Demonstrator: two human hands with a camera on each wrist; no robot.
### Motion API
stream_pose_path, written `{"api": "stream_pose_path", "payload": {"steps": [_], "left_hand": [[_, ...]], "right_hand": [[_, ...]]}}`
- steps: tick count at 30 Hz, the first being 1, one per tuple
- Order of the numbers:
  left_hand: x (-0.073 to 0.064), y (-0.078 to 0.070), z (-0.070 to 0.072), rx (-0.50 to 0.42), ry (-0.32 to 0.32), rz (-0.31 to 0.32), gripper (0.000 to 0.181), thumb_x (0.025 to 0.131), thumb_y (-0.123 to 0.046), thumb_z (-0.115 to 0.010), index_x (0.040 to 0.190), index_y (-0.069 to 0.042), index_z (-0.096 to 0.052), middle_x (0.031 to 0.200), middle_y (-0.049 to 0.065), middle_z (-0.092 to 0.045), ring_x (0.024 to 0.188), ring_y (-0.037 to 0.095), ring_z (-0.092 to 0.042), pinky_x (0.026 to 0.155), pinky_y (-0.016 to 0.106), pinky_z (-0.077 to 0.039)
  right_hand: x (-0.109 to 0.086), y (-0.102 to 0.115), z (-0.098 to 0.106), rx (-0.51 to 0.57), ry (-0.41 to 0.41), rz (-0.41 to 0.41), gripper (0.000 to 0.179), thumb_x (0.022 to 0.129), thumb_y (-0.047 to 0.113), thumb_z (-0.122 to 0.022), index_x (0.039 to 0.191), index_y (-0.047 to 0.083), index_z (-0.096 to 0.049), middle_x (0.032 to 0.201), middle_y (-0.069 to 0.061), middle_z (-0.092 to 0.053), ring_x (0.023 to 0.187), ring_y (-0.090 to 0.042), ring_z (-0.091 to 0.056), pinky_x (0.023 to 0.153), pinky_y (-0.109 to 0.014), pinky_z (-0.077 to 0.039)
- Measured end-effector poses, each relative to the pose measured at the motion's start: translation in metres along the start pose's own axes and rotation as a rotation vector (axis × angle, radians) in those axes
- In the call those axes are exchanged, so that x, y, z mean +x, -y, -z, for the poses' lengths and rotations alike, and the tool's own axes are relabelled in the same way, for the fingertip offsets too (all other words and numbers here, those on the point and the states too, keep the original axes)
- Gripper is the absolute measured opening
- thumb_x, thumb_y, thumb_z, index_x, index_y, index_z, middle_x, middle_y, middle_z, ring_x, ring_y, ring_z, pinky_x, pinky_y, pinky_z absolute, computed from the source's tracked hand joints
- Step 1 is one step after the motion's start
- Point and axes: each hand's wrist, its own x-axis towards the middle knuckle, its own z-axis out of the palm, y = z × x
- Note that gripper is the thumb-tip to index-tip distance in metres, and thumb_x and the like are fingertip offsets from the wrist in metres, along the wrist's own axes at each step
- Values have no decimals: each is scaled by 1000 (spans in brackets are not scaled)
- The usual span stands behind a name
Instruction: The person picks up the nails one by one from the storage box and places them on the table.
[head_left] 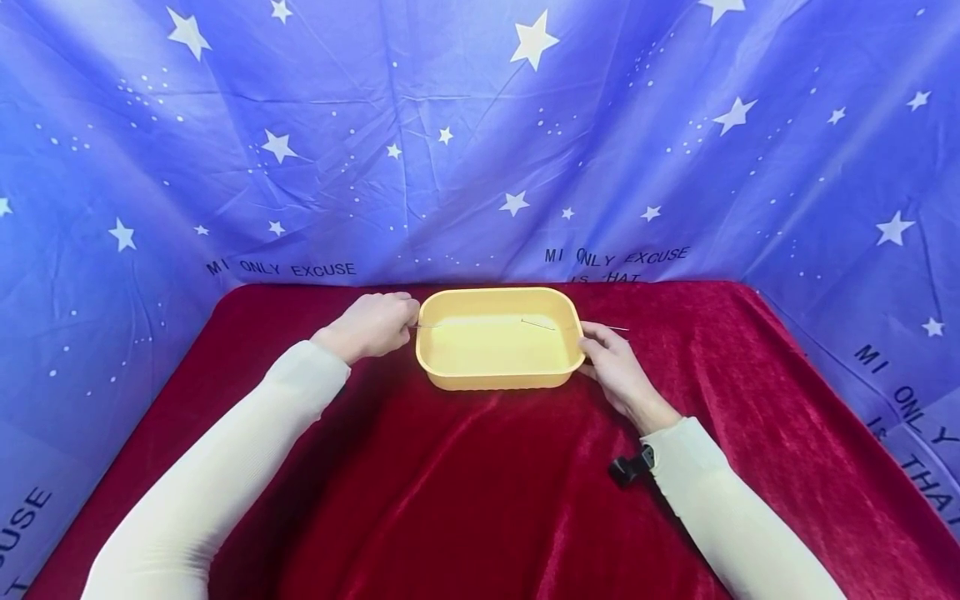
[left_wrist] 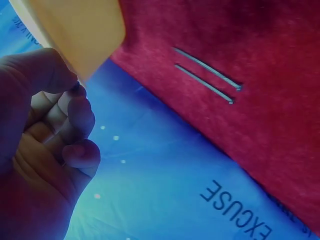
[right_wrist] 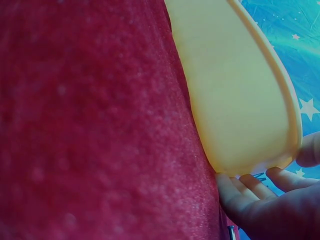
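Observation:
A yellow plastic tub (head_left: 491, 379) sits on the red cloth. Beside its left rim, my left hand (head_left: 378, 323) pinches a thin nail (head_left: 427, 327) between thumb and fingertips, its shaft reaching over the rim. In the left wrist view only a dark tip shows between the fingers. My right hand (head_left: 617, 367) grips the tub's right end, thumb at the rim and fingers against the outer wall (right_wrist: 240, 145). One nail (head_left: 538, 325) lies inside the tub.
Two nails (left_wrist: 205, 80) lie on the red cloth (left_wrist: 280, 50), seen only in the left wrist view. Another thin nail (head_left: 618, 328) pokes out beyond the right hand. A blue starred curtain (head_left: 450, 183) stands behind the table.

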Motion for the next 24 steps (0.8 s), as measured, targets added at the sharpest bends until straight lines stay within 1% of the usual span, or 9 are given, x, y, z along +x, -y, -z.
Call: {"api": "stream_pose_path", "payload": {"steps": [3,6,9,12,19,24], "left_hand": [[-5,3,-2,-8,1,11,13,74,-2,-60,75,-15,-58,79,-1,-53,65,23,-56,58,39,-48],[-10,7,-4,-7,-14,9,14,75,-2,-62,72,-15,-54,76,-1,-51,63,23,-54,56,38,-47],[-15,10,-4,-9,-25,11,17,74,-4,-65,71,-15,-53,75,0,-50,64,23,-53,57,38,-47],[-19,14,-5,-14,-20,23,17,75,-5,-67,72,-15,-53,76,0,-51,65,23,-53,58,39,-47],[-26,21,-9,-42,-11,63,14,73,-4,-65,73,-14,-55,77,0,-52,66,23,-52,60,40,-47],[-29,26,-17,-55,0,80,13,73,-4,-65,74,-14,-56,77,-1,-53,67,23,-52,60,40,-47]], "right_hand": [[0,1,0,-5,-1,1,44,100,9,-37,142,-4,-35,135,-22,-42,105,-18,-54,87,-32,-52],[-1,1,-1,-8,-2,3,44,100,9,-37,142,-4,-36,134,-21,-42,101,-13,-56,87,-32,-52],[0,1,0,-7,-2,5,44,100,9,-37,142,-3,-36,134,-21,-42,101,-13,-56,87,-31,-52],[-1,1,0,-7,1,6,44,100,10,-37,142,-4,-36,135,-22,-42,102,-15,-55,87,-31,-52],[-1,1,0,0,0,7,44,100,9,-37,141,-4,-36,133,-22,-43,101,-14,-55,87,-32,-52],[-1,0,0,7,-4,12,43,100,8,-37,140,-5,-36,130,-21,-44,98,-12,-56,86,-32,-52]]}}
